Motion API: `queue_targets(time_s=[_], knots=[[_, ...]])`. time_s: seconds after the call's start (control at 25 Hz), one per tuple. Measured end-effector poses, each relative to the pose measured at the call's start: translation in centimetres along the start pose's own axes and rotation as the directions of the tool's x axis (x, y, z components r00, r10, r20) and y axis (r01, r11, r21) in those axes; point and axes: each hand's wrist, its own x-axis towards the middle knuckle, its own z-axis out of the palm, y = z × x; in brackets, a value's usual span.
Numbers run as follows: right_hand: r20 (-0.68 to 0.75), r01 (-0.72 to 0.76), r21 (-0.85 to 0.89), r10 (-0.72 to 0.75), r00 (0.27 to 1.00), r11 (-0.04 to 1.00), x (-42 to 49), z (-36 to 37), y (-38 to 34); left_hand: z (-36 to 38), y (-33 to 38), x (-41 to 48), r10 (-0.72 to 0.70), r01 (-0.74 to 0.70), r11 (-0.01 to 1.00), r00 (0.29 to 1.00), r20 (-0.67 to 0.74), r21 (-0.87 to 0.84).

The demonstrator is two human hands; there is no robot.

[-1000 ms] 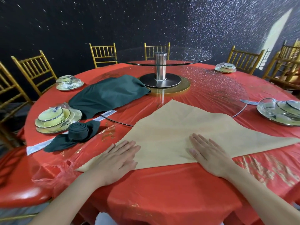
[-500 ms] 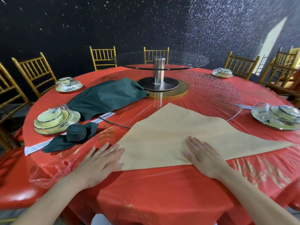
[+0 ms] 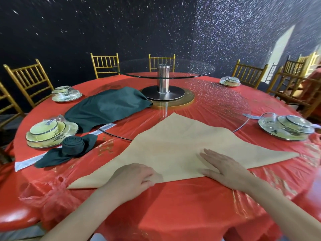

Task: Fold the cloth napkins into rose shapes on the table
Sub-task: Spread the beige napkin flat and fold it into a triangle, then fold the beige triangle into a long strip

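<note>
A black wall (image 3: 121,28) speckled with white glitter points closes the room behind the round worktop (image 3: 173,206), which is covered in red sheeting. Gold slat-backed chairs (image 3: 105,64) ring its far side, with more at far right. A pale, bright panel (image 3: 281,49) stands out on the wall at upper right; the floor is not visible.

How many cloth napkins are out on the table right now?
3: a beige napkin folded into a triangle under both hands, a dark green rolled rose at the left, and a loose dark green napkin beyond it near the turntable.
</note>
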Motion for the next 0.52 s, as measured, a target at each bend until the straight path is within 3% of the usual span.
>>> queue_targets(time_s=[0.12,0.24,0.36,0.52], knots=[[-0.113,0.024,-0.086,-0.034,0.993,0.996,-2.5,-0.9,2.5,0.2,-0.5,-0.1,0.042,-0.042,0.999,0.999,-0.002,-0.019],[-0.333,0.13,-0.227,-0.203,0.921,0.965,-3.4,-1.2,3.8,-0.1,-0.6,-0.8,0.059,-0.063,0.992,0.997,-0.039,-0.11],[-0.371,0.191,-0.281,-0.29,0.882,0.941,-3.2,-1.3,3.4,0.2,-0.6,-0.7,0.06,-0.065,0.993,0.997,-0.051,-0.101],[-0.36,0.192,-0.195,-0.252,0.898,0.962,-3.4,-0.5,2.8,0.0,-1.7,-1.0,0.0,-0.002,0.997,1.0,-0.016,-0.082]])
